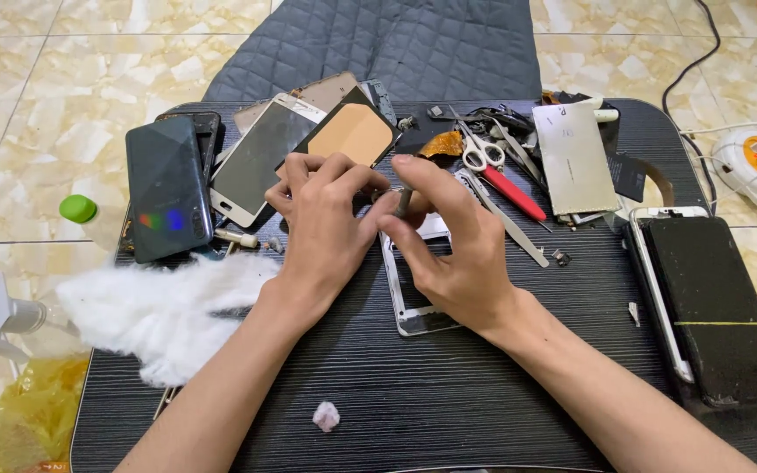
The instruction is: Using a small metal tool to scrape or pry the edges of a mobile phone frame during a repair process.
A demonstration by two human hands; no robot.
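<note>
My left hand (324, 229) and my right hand (449, 241) meet over the middle of a dark table (413, 394). Between their fingertips they pinch one small dark grey part (403, 203). Under my hands lies a white phone frame (409, 311), mostly hidden by my right hand. Both forearms reach in from the lower edge of the view.
Phones and screens (256, 158) and a dark phone back (166, 188) lie at the back left. Scissors (477, 156), a red-handled tool (514, 193), tweezers (510, 229) and a metal plate (574, 158) lie at the back right. A black slab (716, 307) sits right, white cotton (164, 311) left.
</note>
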